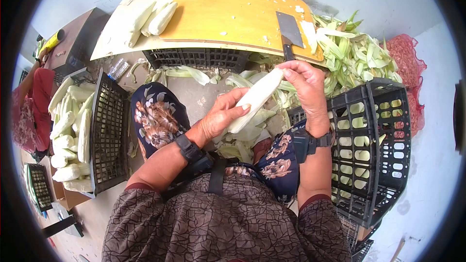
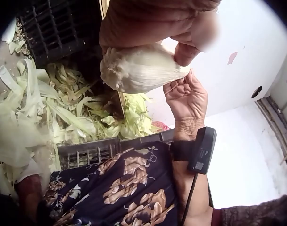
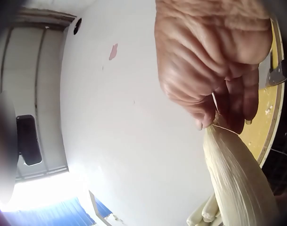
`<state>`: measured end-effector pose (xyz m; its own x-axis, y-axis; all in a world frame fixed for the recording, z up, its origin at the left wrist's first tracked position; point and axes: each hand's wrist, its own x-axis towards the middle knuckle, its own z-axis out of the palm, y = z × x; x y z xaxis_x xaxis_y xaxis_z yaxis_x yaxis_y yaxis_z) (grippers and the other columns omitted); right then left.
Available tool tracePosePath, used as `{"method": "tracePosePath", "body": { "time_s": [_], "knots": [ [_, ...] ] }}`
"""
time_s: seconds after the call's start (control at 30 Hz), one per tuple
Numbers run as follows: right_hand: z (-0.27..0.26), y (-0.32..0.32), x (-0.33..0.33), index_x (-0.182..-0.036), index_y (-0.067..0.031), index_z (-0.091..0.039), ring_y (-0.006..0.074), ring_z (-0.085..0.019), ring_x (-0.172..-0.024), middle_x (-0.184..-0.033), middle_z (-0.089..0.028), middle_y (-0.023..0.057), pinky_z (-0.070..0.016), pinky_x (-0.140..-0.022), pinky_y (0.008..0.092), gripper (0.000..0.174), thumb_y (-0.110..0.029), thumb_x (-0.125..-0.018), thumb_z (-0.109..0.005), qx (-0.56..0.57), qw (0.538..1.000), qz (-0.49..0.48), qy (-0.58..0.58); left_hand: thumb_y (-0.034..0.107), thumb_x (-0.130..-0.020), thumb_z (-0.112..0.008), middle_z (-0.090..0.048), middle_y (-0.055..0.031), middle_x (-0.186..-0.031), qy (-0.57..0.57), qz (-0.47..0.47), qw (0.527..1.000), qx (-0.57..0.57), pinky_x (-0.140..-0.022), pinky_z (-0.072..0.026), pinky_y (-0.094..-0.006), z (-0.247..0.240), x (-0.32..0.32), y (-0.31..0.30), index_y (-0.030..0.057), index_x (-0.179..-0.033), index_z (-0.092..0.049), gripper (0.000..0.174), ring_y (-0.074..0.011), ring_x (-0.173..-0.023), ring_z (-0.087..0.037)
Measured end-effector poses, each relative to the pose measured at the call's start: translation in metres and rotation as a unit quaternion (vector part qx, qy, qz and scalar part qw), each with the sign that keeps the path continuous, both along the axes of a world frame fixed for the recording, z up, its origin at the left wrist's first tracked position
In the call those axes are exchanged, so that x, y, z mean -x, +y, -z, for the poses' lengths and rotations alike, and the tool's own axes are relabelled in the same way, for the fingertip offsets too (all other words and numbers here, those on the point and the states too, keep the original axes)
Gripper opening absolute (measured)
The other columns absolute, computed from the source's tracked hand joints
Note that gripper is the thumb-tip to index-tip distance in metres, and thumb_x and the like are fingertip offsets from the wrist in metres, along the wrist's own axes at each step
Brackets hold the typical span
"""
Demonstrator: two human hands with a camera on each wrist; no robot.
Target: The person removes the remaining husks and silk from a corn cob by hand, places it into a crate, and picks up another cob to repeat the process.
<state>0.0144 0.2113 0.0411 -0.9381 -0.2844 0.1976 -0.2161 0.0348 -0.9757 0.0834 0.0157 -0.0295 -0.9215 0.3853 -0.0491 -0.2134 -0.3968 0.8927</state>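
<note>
A pale, husk-covered corn ear (image 1: 256,101) is held at a slant between both hands above the lap. The left hand (image 1: 219,116) grips its lower part, thumb on top. At the upper tip, the right hand (image 1: 307,85) pinches the husk between thumb and fingers. In the left wrist view the blunt cut end of the ear (image 2: 120,73) faces the camera, and the right hand (image 2: 187,101) is at the narrow tip. The right wrist view shows the right hand's fingertips (image 3: 210,123) on the pointed end of the ear (image 3: 235,174).
A cleaver (image 1: 290,31) lies on the yellow board (image 1: 233,14), with several ears (image 1: 162,18) at its left. A black crate (image 1: 109,136) of ears stands left; another crate (image 1: 371,150) stands right. Stripped husks (image 1: 347,51) are heaped behind it. Another person (image 1: 36,102) is at far left.
</note>
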Motion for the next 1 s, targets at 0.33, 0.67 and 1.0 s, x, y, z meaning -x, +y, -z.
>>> {"method": "tracePosePath", "body": {
  "time_s": [0.33,0.67,1.0],
  "knots": [
    [0.004,0.004,0.001,-0.089,0.0040,-0.063,0.0082,-0.057,-0.075,-0.082,-0.064,0.0052,-0.0461,-0.071,0.0220,0.011,-0.003,-0.083,-0.057,-0.088,0.995,0.030,0.024,0.011,-0.084,-0.053,-0.056,-0.0067,-0.111,0.002,0.007,1.000,0.007,-0.085,-0.0419,-0.0248,0.001,0.000,0.000,-0.0017,-0.125,-0.041,0.044,-0.0119,-0.096,-0.053],
    [0.016,-0.001,0.006,-0.074,0.0017,-0.057,0.0070,-0.047,-0.056,-0.061,-0.055,0.0022,-0.0404,-0.052,0.0226,0.010,-0.004,-0.082,-0.060,-0.138,0.966,0.128,0.177,0.018,-0.085,-0.054,-0.056,-0.0062,-0.110,0.017,0.012,1.000,0.021,-0.083,-0.0414,-0.0228,-0.003,0.000,0.000,-0.0020,-0.125,-0.043,0.046,-0.0106,-0.095,-0.053],
    [0.022,-0.001,0.010,-0.075,0.0020,-0.057,0.0071,-0.047,-0.057,-0.062,-0.055,0.0019,-0.0396,-0.052,0.0222,0.010,-0.005,-0.082,-0.060,-0.111,0.968,0.153,0.164,0.023,-0.085,-0.053,-0.058,-0.0059,-0.106,0.020,0.026,0.999,0.032,-0.080,-0.0410,-0.0222,-0.012,0.000,-0.003,-0.0026,-0.123,-0.045,0.046,-0.0099,-0.092,-0.053]
  ]
}}
